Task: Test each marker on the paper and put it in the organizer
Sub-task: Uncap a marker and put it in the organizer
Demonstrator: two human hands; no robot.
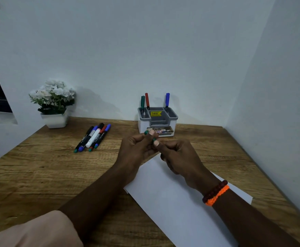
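While the wooden worktop (44, 168) fills the view up to a pale wall, a white sheet of paper (172, 202) lies slantwise on its near right part, under both forearms. Both hands are raised together over the paper's far corner: the left hand (136, 148) and the right hand (176, 154) each have their fingers curled round a green marker (150, 136), of which only small green bits show between the fingers, so I cannot tell whether its cap is on. An orange band and dark beads (216, 192) circle the right wrist. Against the wall stands a white and grey organizer (157, 121) with a green, a red and a blue marker upright in its rear compartments. Left of it, a potted white flower (54, 102) stands, with a cluster of five markers (93, 137) lying near it.
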